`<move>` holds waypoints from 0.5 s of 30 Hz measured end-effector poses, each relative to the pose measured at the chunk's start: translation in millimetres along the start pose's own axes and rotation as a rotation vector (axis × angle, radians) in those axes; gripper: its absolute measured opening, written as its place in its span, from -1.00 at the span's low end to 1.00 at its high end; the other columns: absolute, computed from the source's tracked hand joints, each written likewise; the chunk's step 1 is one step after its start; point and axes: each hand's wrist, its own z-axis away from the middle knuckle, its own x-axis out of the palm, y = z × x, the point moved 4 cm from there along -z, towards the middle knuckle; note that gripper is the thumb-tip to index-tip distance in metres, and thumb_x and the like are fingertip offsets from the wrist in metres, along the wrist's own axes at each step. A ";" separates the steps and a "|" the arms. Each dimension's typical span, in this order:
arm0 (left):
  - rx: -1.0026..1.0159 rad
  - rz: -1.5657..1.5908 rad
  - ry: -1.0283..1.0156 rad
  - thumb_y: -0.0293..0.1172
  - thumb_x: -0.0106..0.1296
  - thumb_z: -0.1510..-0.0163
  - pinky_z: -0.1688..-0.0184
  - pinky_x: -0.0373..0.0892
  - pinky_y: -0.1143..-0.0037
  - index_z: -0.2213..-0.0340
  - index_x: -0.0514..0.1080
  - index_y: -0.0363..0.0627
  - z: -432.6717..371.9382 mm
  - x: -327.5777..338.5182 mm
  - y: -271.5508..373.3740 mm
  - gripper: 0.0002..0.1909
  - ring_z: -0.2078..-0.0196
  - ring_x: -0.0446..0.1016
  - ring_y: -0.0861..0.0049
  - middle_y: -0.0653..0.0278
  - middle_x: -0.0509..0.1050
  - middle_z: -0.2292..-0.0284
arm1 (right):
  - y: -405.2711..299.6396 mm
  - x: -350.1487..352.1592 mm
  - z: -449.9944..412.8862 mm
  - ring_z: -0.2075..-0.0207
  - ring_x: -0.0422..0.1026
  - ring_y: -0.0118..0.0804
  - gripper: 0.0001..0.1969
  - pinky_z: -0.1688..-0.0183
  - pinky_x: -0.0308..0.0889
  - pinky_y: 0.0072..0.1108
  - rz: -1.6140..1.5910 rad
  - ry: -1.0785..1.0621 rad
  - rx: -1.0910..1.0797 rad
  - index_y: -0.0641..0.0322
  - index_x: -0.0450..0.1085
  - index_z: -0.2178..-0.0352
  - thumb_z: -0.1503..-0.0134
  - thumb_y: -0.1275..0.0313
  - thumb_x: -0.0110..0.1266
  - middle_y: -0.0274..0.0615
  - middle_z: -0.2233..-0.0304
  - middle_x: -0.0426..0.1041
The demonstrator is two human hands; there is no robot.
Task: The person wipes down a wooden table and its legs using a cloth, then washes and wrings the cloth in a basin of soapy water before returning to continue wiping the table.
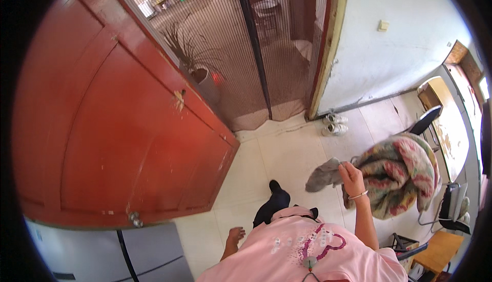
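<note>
My right hand (pixel 350 179), with a bracelet on its wrist, is raised out to the right. Its thumb and fingers pinch a grey cloth (pixel 323 175), which hangs loose and looks like a sock or rag. Just beyond that hand is a bunched, plush floral cover (pixel 396 172) in red, green and cream; what supports it is hidden. My left hand (pixel 236 234) hangs low beside my pink shirt, fingers loosely bent, with nothing visible in it.
A red wooden door (pixel 127 128) stands ajar on the left, above grey cabinet-like panels (pixel 153 251). Ahead, a striped mesh curtain (pixel 230 70) covers the doorway. Light shoes (pixel 335 124) sit by the wall. On the right are a worn table (pixel 447 128) and a folding chair (pixel 453 209).
</note>
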 end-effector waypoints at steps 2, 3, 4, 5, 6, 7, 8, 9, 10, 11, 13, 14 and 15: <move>0.318 -0.524 0.046 -0.37 -0.20 -0.02 0.58 0.28 0.51 0.57 0.45 -0.17 -20.7 58.0 115.5 -0.75 0.61 0.37 0.51 0.26 0.43 0.64 | 0.9 4.5 -44.9 0.63 0.24 -0.29 -0.84 0.53 0.19 -0.55 0.179 0.064 -0.112 0.36 0.31 0.44 -0.14 0.43 -0.03 -0.07 0.65 0.27; 0.480 -0.537 0.093 -0.40 -0.26 0.02 0.58 0.27 0.50 0.71 0.38 -0.16 -23.2 88.4 183.2 -0.70 0.64 0.34 0.53 0.30 0.38 0.70 | 7.5 5.0 -64.8 0.64 0.25 -0.29 -0.84 0.54 0.19 -0.54 0.124 0.057 0.030 0.35 0.32 0.44 -0.14 0.43 -0.03 -0.05 0.66 0.27; 0.570 -0.575 0.043 -0.40 -0.22 -0.09 0.56 0.22 0.55 0.61 0.38 -0.12 -20.0 124.1 248.6 -0.74 0.56 0.29 0.63 0.37 0.32 0.65 | 16.6 4.5 -80.8 0.66 0.26 -0.28 -0.84 0.55 0.19 -0.53 0.070 0.057 0.180 0.34 0.32 0.44 -0.15 0.42 -0.03 -0.04 0.67 0.28; 0.793 -0.421 0.245 -0.29 -0.14 -0.09 0.50 0.30 0.49 0.48 0.42 -0.17 -16.9 106.3 317.2 -0.76 0.57 0.35 0.56 0.29 0.41 0.61 | -1.9 19.9 -104.5 0.66 0.26 -0.28 -0.84 0.55 0.19 -0.53 0.007 0.041 0.158 0.34 0.32 0.44 -0.15 0.42 -0.03 -0.04 0.67 0.28; 0.804 -0.485 0.148 -0.25 -0.07 -0.12 0.40 0.32 0.53 0.31 0.41 -0.17 -13.8 140.4 387.0 -0.76 0.49 0.35 0.60 0.32 0.42 0.52 | -7.5 24.1 -124.8 0.68 0.24 -0.27 -0.84 0.57 0.18 -0.52 0.023 0.059 0.165 0.34 0.32 0.45 -0.14 0.42 -0.03 -0.04 0.69 0.27; 0.913 -0.325 0.015 -0.29 -0.11 -0.16 0.32 0.31 0.57 0.23 0.40 -0.19 -0.4 187.1 443.8 -0.75 0.42 0.35 0.64 0.36 0.42 0.47 | -7.2 28.6 -142.8 0.70 0.21 -0.27 -0.84 0.59 0.16 -0.51 0.040 0.081 0.178 0.34 0.31 0.45 -0.14 0.42 -0.03 -0.05 0.71 0.26; 0.958 -0.176 -0.108 -0.33 -0.15 -0.18 0.26 0.30 0.60 0.20 0.40 -0.19 18.3 234.8 498.0 -0.76 0.38 0.35 0.65 0.38 0.41 0.43 | -5.0 33.5 -162.2 0.71 0.22 -0.19 -0.84 0.60 0.15 -0.49 0.028 0.115 0.164 0.32 0.30 0.46 -0.13 0.42 -0.02 -0.04 0.71 0.26; 1.080 -0.258 -0.145 -0.34 -0.17 -0.20 0.23 0.31 0.59 0.19 0.39 -0.20 41.0 274.3 548.3 -0.75 0.37 0.38 0.62 0.34 0.44 0.40 | -2.4 38.8 -182.9 0.71 0.22 -0.19 -0.84 0.60 0.15 -0.49 0.024 0.128 0.165 0.32 0.30 0.46 -0.13 0.42 -0.02 -0.04 0.71 0.26; 1.172 -0.286 -0.191 -0.34 -0.16 -0.19 0.21 0.32 0.58 0.19 0.39 -0.21 63.5 310.2 592.7 -0.75 0.34 0.40 0.60 0.32 0.46 0.37 | 1.0 45.6 -201.9 0.71 0.21 -0.17 -0.85 0.61 0.15 -0.49 0.045 0.115 0.171 0.31 0.30 0.47 -0.12 0.42 -0.01 -0.03 0.72 0.26; 1.268 -0.314 -0.230 -0.34 -0.15 -0.19 0.19 0.32 0.57 0.19 0.39 -0.22 87.1 340.3 635.5 -0.75 0.32 0.42 0.58 0.29 0.47 0.35 | 4.3 53.2 -223.0 0.71 0.20 -0.15 -0.85 0.61 0.15 -0.49 0.058 0.098 0.170 0.30 0.31 0.47 -0.12 0.42 0.00 -0.03 0.72 0.25; 1.438 -0.399 -0.292 -0.36 -0.16 -0.19 0.18 0.32 0.55 0.15 0.36 -0.23 123.6 390.6 704.4 -0.75 0.26 0.44 0.54 0.23 0.48 0.31 | 11.6 68.0 -270.0 0.70 0.27 -0.10 -0.84 0.60 0.18 -0.46 0.049 0.054 0.162 0.28 0.32 0.47 -0.10 0.39 0.01 0.00 0.72 0.27; 1.439 -0.401 -0.286 -0.36 -0.16 -0.19 0.18 0.32 0.55 0.15 0.36 -0.23 136.1 412.0 726.9 -0.75 0.26 0.44 0.54 0.23 0.48 0.31 | 5.5 75.1 -292.8 0.67 0.32 -0.06 -0.83 0.59 0.20 -0.42 0.070 0.018 0.126 0.28 0.33 0.45 -0.10 0.36 0.01 0.02 0.70 0.29; 1.500 -0.450 -0.280 -0.37 -0.16 -0.19 0.18 0.32 0.56 0.15 0.35 -0.23 151.8 432.4 749.6 -0.75 0.26 0.44 0.53 0.23 0.48 0.31 | 0.7 82.9 -316.4 0.64 0.36 -0.02 -0.81 0.57 0.22 -0.39 0.089 -0.019 0.088 0.28 0.34 0.44 -0.10 0.34 0.02 0.05 0.68 0.32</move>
